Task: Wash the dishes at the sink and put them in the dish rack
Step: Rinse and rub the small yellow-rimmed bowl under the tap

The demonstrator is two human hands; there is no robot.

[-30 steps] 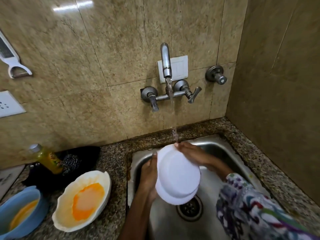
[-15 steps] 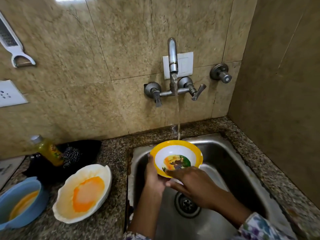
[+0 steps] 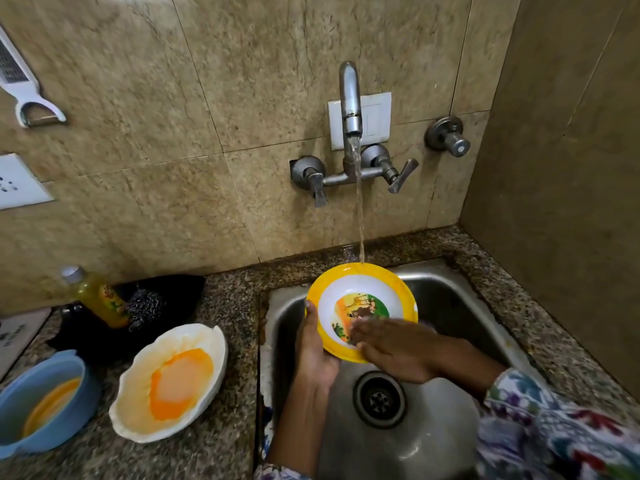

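Note:
A yellow-rimmed bowl (image 3: 363, 289) with a picture on its white inside is tilted toward me over the steel sink (image 3: 450, 306). My left hand (image 3: 315, 344) grips its left rim from below. The straight fingers of my right hand (image 3: 391, 348) rub the inside of the bowl at its lower right and look blurred. Water from the wall tap (image 3: 350, 109) falls onto the bowl's far rim. No dish rack is in view.
On the granite counter (image 3: 228, 306) left of the sink lie a white bowl (image 3: 138, 407) stained orange and a blue bowl (image 3: 20, 403) with orange residue. Behind them stand a yellow soap bottle (image 3: 100, 299) and a steel scrubber (image 3: 145, 308). A peeler (image 3: 24, 88) hangs on the wall.
One second ago the bowl's white underside faced me; it has been turned over to show its inside. My right hand moved from the far rim to rub inside the bowl.

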